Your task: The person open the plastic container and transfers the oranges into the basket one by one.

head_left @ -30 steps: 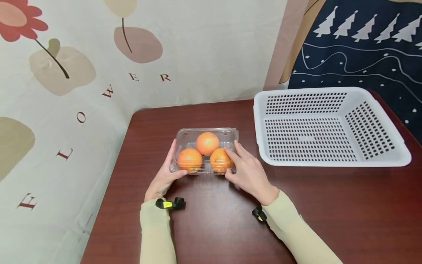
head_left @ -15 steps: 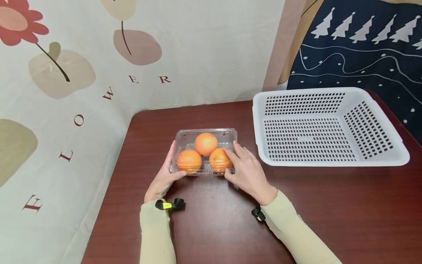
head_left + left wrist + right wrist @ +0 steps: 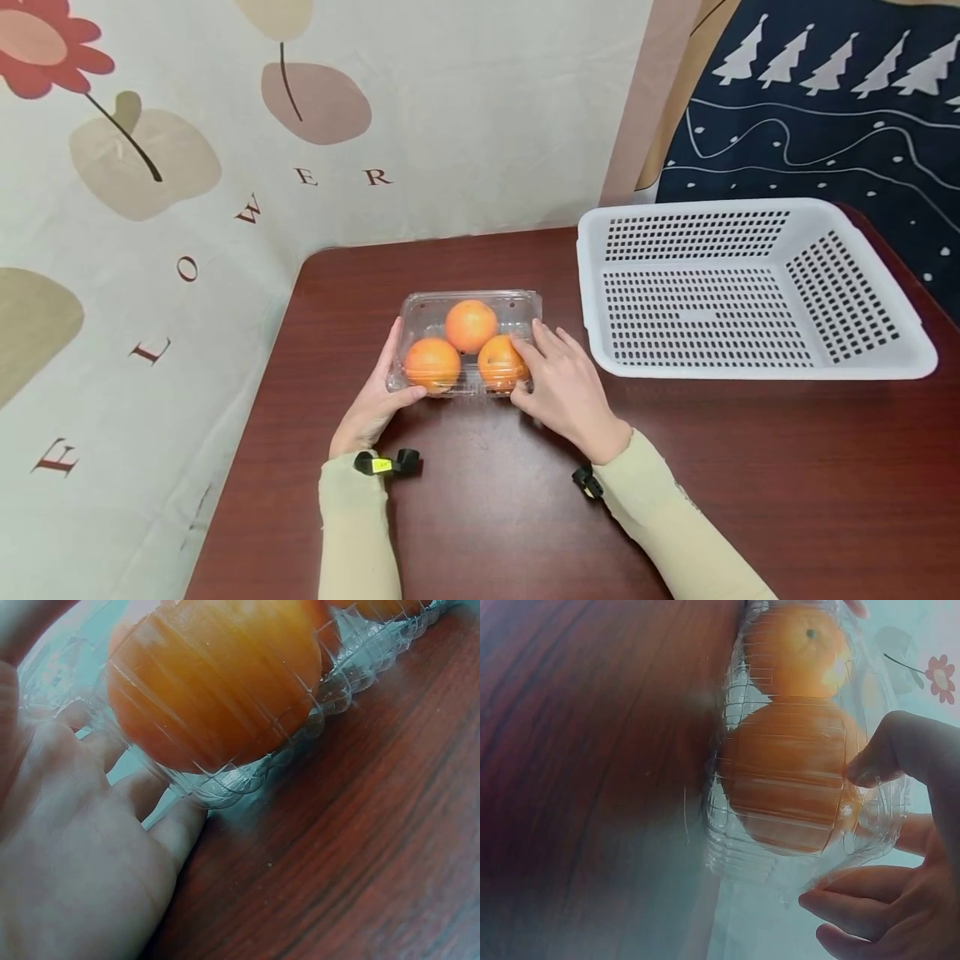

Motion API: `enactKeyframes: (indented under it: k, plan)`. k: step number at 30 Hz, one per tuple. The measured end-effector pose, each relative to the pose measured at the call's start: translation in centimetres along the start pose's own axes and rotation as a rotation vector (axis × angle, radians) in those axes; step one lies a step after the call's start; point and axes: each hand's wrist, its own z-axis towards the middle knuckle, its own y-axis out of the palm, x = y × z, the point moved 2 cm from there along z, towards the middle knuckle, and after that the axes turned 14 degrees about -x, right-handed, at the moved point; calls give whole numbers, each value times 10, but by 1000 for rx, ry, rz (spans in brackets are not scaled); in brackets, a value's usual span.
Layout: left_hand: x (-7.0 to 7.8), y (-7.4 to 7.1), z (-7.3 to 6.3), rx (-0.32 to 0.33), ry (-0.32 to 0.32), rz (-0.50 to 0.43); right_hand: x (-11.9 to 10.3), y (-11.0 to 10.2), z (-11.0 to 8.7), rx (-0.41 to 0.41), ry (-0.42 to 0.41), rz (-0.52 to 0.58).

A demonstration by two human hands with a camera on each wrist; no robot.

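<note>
A clear plastic clamshell box (image 3: 469,380) stands on the table in the head view. Inside it are three oranges: one at the back (image 3: 471,327), one at the front left (image 3: 432,365) and one at the front right (image 3: 502,363). My left hand (image 3: 371,407) grips the box's left side, thumb at the front corner and fingers along the side wall. On the right, my right hand (image 3: 567,398) pinches the front right corner, with the index fingertip over the front right orange. The right wrist view shows the right thumb (image 3: 881,754) against the ridged plastic.
To the right on the reddish-brown table (image 3: 480,508) is a white perforated basket (image 3: 705,371), with nothing in it. A pale cloth with flower prints (image 3: 480,108) hangs behind the table, and a dark blue tree-print cloth (image 3: 810,142) hangs at the back right.
</note>
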Motion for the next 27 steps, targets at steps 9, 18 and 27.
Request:
enactKeyframes:
  k: [9, 18, 27]
  plan:
    - [0, -1, 0, -10, -3, 7, -3, 2, 1, 30, 39, -39]
    - [3, 2, 3, -18, 10, 22, -5, 3, 2, 54, 47, -77]
    - [4, 2, 2, -18, -7, 30, -5, -2, 3, 65, -22, -149]
